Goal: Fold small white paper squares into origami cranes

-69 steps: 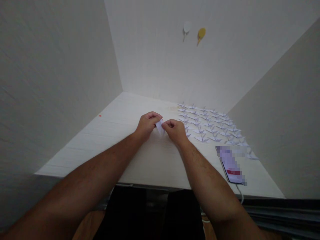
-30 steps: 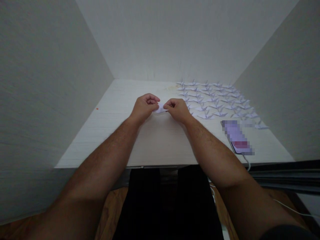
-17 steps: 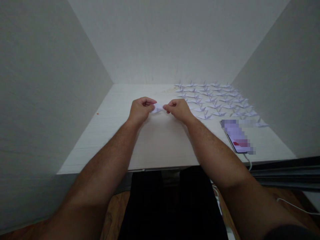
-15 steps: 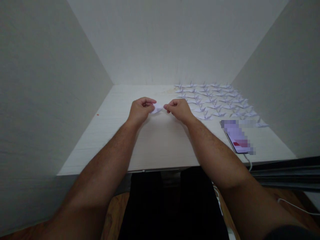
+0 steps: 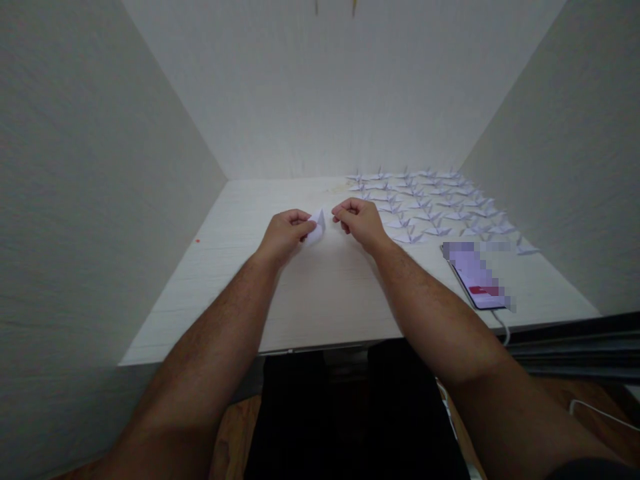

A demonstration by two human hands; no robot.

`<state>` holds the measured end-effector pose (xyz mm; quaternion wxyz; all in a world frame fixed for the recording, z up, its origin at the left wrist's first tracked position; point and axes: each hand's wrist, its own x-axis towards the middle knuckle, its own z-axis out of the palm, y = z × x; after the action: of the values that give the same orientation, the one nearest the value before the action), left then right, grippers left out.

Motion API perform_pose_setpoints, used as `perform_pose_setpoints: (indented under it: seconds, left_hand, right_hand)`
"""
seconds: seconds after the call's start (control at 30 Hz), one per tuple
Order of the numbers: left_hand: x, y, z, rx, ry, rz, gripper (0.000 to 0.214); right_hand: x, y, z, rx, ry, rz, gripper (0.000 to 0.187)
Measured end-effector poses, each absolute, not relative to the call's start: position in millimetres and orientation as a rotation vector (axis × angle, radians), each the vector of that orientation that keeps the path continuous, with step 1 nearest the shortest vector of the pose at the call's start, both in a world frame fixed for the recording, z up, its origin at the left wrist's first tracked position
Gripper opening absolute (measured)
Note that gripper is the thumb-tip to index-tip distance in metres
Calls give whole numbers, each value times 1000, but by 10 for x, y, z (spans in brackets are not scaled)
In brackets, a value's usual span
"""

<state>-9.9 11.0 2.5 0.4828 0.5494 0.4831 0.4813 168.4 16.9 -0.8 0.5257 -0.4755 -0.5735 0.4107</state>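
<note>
My left hand [image 5: 286,231] is closed on a small folded piece of white paper [image 5: 318,225], pinching its left side so it stands just above the white table [image 5: 325,300]. My right hand [image 5: 358,221] hovers a little to the right of the paper. Its fingertips are pinched together and a narrow gap separates them from the paper. Both forearms reach in from the near edge of the table.
Several folded white paper cranes [image 5: 425,203] lie in rows at the back right of the table. A phone [image 5: 477,277] with a white cable [image 5: 501,321] lies at the right front. Plain walls close in on the left, back and right. A small red dot [image 5: 198,241] marks the left side.
Both hands held the paper between them before. Now the right hand has come off it and the left hand holds it alone, turned more upright. The camera tilted slightly.
</note>
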Motion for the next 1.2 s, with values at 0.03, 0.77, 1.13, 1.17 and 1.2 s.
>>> perform_pose_setpoints:
  seconds: [0.03, 0.77, 1.13, 1.17, 1.2]
  left_hand:
    - [-95, 116, 17, 1317, 1172, 1185, 16]
    - [-37, 64, -8, 1372, 1081, 1100, 19]
    - [-8, 61, -36, 1384, 1056, 1111, 23]
    - [-4, 57, -31, 1381, 1056, 1117, 23]
    - [-1, 53, -27, 1381, 1055, 1121, 23]
  right_hand:
    - [1680, 163, -1, -1122, -1375, 1007, 14]
    - [1636, 106, -4, -1063, -1534, 989, 13]
    - [1598, 127, -62, -1058, -1537, 904, 15]
    - [1598, 130, -70, -1058, -1537, 895, 15]
    - [1599, 134, -76, -1062, -1538, 884, 16]
